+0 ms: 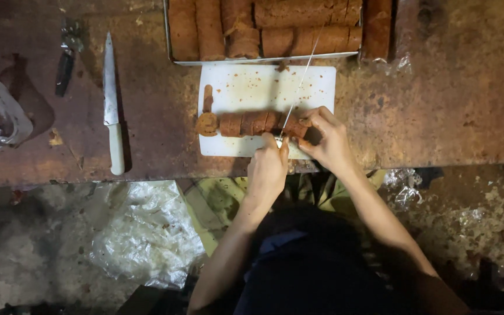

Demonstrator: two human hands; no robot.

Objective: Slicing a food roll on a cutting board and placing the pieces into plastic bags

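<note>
A rust-stained tabletop (456,111) is seen from above, and a metal tray (252,59) of brown rolls is kept at its far edge, within reach. A white cutting board (246,87) is set just before it as the cutting surface. On it a brown roll (252,123) lies crosswise, several slices already marked. It is pinned at its uncut end by the right hand (329,140), fingers closed over it, so that it cannot roll. A thin knife (300,86) is clasped by the left hand (267,169), blade angled into the roll. A spare knife (111,105) is parked aside (white-handled).

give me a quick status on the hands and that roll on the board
Left hand gripping knife, blade down in brown roll. Right hand steadying roll's end. Several slices cut. Nothing blocking.
</note>
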